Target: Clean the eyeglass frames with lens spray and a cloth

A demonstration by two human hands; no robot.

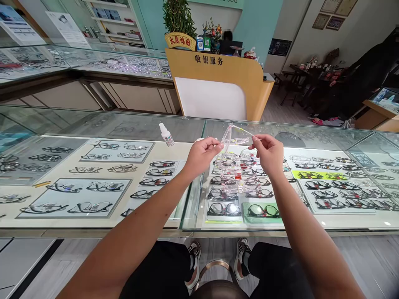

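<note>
- The left hand [202, 155] has its thumb and forefinger pinched together on the front of the clear pinkish glasses frame [227, 138], at its near-left edge.
- The right hand [268, 155] holds the same frame by the end of one temple [245, 131], thumb against fingertips in a narrow pinch; that temple stretches between the two hands.
- The frame is held to the right of the white spray bottle [167, 135], above the glass counter [93, 233].
- Bare glass separates the bottle from the left hand; the right hand is well farther to the bottle's right.
- The counter's far edge runs just beyond the bottle, its near edge well toward the person from it. A joint [188, 199] in the counter slants down to the bottle's right, under the left wrist.
- Rows of eyeglasses [218, 194] lie to the right of the bottle and nearer the person, below the hands.
- The left forearm rises from the near left toward the bottle's right side; the right forearm angles inward from the near right. Both hands have curled fingers.
</note>
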